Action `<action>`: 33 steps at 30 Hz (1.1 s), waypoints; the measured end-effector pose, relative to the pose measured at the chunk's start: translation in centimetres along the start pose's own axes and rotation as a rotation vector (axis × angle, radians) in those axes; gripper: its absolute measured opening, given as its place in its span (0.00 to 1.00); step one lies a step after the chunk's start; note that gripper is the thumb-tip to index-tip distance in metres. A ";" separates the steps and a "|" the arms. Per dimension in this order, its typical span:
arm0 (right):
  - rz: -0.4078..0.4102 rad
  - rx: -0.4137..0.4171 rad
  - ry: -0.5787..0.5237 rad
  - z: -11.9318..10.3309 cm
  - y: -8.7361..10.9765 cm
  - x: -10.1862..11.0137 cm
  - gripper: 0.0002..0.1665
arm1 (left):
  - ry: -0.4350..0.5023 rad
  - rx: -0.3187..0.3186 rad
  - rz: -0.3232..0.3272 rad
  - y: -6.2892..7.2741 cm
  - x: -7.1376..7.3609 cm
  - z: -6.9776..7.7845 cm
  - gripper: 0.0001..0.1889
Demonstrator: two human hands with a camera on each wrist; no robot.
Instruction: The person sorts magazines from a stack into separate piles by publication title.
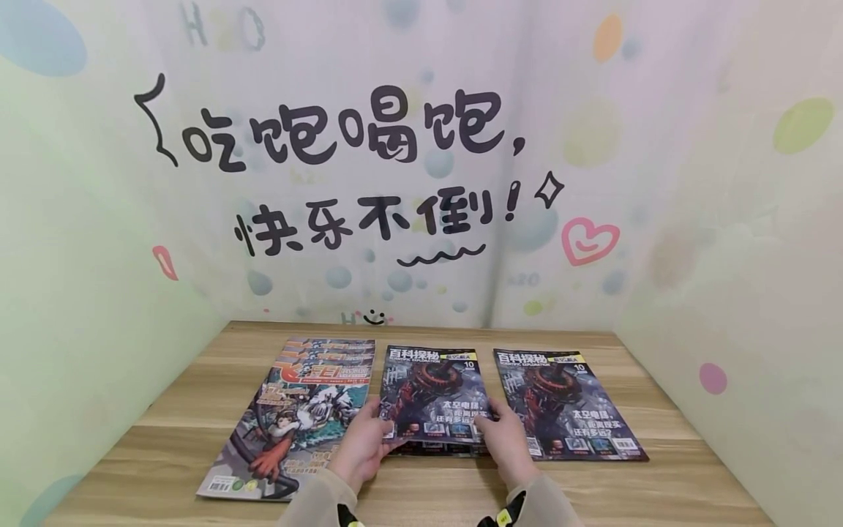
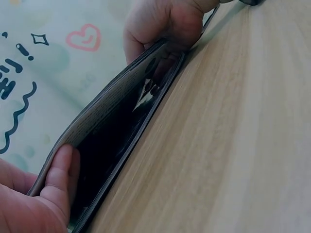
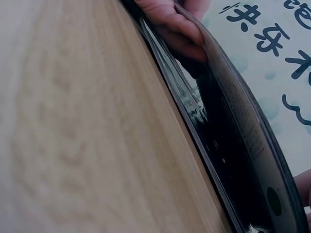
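A dark-covered magazine (image 1: 431, 395) is held between both hands in the middle of the table. My left hand (image 1: 364, 444) grips its left edge, thumb on the cover. In the left wrist view, that hand's fingers (image 2: 59, 170) reach beneath the magazine's underside. At the opposite edge my right hand (image 1: 507, 441) pinches it, thumb likewise on top. The near edge is raised, and a gap shows in the right wrist view between the held magazine (image 3: 252, 131) and a glossy magazine (image 3: 189, 111) lying under it. Most of the lower one is hidden.
To the left lies a fanned stack of magazines (image 1: 309, 417) with colourful comic-style covers. A magazine with the same dark cover (image 1: 563, 402) lies to the right. The wooden table (image 1: 665, 490) ends at a printed backdrop (image 1: 408, 293), with side walls left and right.
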State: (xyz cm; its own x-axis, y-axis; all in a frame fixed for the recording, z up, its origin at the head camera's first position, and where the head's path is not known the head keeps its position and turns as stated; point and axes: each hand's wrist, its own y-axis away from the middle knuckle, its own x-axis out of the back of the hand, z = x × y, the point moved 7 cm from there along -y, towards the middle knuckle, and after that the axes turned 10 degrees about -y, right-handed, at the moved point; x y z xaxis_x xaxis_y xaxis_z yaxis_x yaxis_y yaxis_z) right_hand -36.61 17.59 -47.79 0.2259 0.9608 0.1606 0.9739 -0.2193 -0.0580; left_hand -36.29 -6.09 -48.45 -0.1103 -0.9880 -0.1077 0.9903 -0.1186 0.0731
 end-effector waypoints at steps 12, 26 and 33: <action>0.014 -0.039 -0.145 0.2 -0.2 0.0 0.37 | 0.041 0.014 0.010 0.1 0.2 0.0 0.36; 0.034 -0.104 -0.200 1.1 -0.2 0.3 0.41 | -0.037 0.011 -0.011 0.0 0.1 0.0 0.35; 0.038 -0.113 -0.218 1.1 -0.1 0.3 0.41 | -0.044 -0.003 -0.016 -0.1 -0.1 -0.1 0.34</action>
State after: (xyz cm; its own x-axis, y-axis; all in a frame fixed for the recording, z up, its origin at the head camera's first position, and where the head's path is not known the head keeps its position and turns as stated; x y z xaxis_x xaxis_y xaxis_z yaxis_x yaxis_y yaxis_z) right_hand -36.63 18.12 -48.80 0.2641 0.9628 -0.0572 0.9638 -0.2613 0.0524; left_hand -36.35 -6.02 -48.59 -0.1296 -0.9894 -0.0648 0.9886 -0.1340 0.0683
